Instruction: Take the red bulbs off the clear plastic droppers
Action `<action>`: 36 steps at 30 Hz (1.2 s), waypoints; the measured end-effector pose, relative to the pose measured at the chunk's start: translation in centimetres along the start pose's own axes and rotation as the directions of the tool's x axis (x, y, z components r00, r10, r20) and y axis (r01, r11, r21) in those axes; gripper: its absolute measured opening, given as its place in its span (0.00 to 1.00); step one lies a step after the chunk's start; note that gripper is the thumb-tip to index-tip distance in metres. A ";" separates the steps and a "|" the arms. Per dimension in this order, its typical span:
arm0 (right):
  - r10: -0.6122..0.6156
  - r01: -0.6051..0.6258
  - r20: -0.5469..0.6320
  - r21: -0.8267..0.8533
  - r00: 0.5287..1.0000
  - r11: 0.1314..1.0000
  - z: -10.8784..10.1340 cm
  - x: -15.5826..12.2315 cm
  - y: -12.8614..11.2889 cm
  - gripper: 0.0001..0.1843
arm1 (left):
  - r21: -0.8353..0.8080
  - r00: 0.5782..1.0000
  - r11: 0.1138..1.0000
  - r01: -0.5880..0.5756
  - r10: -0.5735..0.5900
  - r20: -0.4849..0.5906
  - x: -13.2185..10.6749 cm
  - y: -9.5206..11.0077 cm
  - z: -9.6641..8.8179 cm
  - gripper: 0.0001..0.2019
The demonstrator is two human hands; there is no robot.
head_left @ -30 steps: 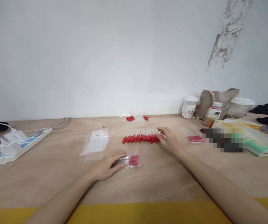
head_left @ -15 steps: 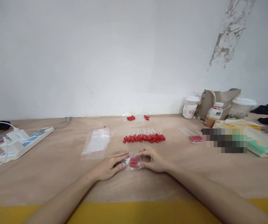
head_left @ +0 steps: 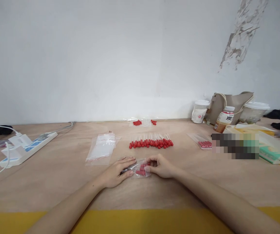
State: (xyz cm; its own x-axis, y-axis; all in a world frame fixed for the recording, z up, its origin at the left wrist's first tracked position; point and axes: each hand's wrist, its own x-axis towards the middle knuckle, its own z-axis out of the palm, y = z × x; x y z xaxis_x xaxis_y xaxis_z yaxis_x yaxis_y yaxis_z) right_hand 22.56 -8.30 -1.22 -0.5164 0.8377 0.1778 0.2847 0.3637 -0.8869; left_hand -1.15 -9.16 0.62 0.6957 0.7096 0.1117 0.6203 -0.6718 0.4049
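A small clear plastic bag [head_left: 135,168] lies on the table between my hands, with several red stick-like pieces [head_left: 141,172] inside. My left hand [head_left: 116,173] rests over the bag's left end, fingers stretched out and thumb apart. At the right end, my right hand [head_left: 160,166] has thumb and fingers closed on the bag beside the red pieces; whether it also grips a piece is unclear. Beyond the hands is a row of red-tipped sticks [head_left: 151,143] with pale shafts. To the left lies a stack of flat clear zip bags [head_left: 102,148].
At the right lies another bag of red pieces [head_left: 204,144]. Farther right are a lidded cup [head_left: 200,112], a bottle [head_left: 224,120], a beige bag [head_left: 234,103] and a green-and-white box [head_left: 272,152]. A power strip [head_left: 30,148] is on the left. Small red pieces [head_left: 137,122] sit near the wall.
The red pieces in the bag have shifted and now lie less evenly. My right hand has moved slightly, still at the bag's right end; my left hand stays on the left end.
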 end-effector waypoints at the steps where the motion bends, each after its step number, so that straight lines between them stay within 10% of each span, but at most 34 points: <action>1: 0.020 -0.020 -0.026 0.014 0.999 1.000 -0.1 0.0 0.0 0.15 | 0.001 1.000 1.000 0.003 -0.003 -0.003 0.0 0.0 0.0 0.23; 9: -0.020 0.022 0.016 -0.209 1.000 0.978 -0.8 -0.6 -1.3 0.12 | 0.017 1.000 1.000 0.012 -0.012 0.008 0.0 0.2 -0.2 0.24; 21: 0.021 -0.013 -0.053 0.158 0.998 0.987 -4.6 -0.5 0.9 0.18 | 0.123 0.994 0.992 -0.027 0.014 0.105 -0.6 0.0 -0.8 0.25; 27: 0.065 -0.056 -0.175 0.056 0.983 0.997 -9.8 -1.5 -0.1 0.18 | 0.102 0.995 0.995 -0.023 0.012 0.102 -0.6 -0.1 -0.7 0.23; 30: 0.067 -0.031 -0.401 0.095 0.914 0.995 -13.3 -2.1 0.8 0.19 | 0.082 0.996 0.996 -0.026 0.019 0.092 -0.6 -0.1 -0.7 0.23; 36: -0.100 0.011 -0.823 -0.113 0.560 0.994 -14.3 -1.3 4.2 0.21 | 0.101 0.994 0.995 -0.013 0.003 0.105 -0.6 0.0 -0.9 0.23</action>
State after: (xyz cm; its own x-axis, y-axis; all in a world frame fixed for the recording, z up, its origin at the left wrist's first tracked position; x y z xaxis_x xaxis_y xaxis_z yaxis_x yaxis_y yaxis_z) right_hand 35.95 -2.05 0.90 0.3469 0.7675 0.5390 0.3685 0.4170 -0.8309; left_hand -1.83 -9.41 1.37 0.7316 0.6816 0.0165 0.6444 -0.6991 0.3098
